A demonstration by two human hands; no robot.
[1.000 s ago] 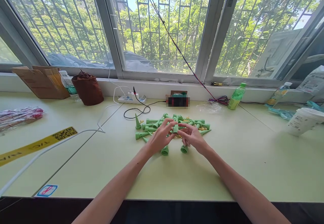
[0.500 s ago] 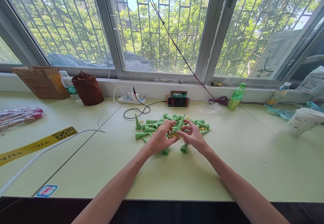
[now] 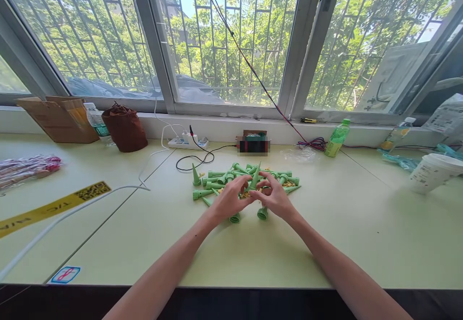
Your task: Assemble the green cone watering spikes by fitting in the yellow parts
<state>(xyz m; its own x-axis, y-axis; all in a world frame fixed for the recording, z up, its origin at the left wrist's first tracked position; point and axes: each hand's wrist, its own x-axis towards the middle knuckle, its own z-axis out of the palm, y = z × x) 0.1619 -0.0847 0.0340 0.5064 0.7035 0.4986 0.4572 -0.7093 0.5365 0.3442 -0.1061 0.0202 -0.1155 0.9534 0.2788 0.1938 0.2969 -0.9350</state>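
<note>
Between my hands a green plastic watering spike (image 3: 255, 175) stands point up, tilted slightly right. My left hand (image 3: 231, 198) is closed around its left side, thumb and fingers near the lower end. Its right side is gripped by my right hand (image 3: 278, 197), whose fingers are curled in and whose thumb meets the left hand's fingertips. The spike's base is hidden behind my fingers. A pile of similar green spikes (image 3: 213, 185) lies around and behind both hands, with small yellow pieces (image 3: 289, 184) scattered among them. Another spike (image 3: 262, 214) lies under my right hand, its round threaded opening toward me.
Behind the pile are a power strip (image 3: 188, 141), a black cable (image 3: 195, 163) and a pixelated device (image 3: 253, 145). A green bottle (image 3: 337, 139) and white cup (image 3: 436, 174) stand right. To the left are a brown pouch (image 3: 125, 128), cardboard box (image 3: 58, 119) and white cable (image 3: 72, 209).
My hands have drawn closer together at the spike. The spike has shifted slightly left and stands more upright. The pile looks the same.
</note>
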